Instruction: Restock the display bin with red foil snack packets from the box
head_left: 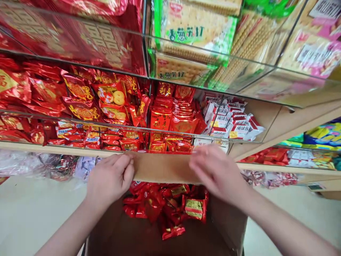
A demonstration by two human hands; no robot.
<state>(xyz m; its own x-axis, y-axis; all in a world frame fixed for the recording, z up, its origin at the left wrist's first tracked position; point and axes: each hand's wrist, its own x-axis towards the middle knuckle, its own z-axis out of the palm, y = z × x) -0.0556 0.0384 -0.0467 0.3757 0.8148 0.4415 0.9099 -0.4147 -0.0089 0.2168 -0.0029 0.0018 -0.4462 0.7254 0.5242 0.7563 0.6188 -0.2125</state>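
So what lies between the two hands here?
In the head view, the far flap of the cardboard box spans between the left hand and right hand; below it lie red snack packets.

The cardboard box (165, 170) is plain brown; the snack packets (165, 202) in it are shiny red with gold labels. Bin packets (80, 92) are red with gold medallions, others (231, 121) white with red ends. Cracker packs (194, 25) above are tan with green-checked edges.
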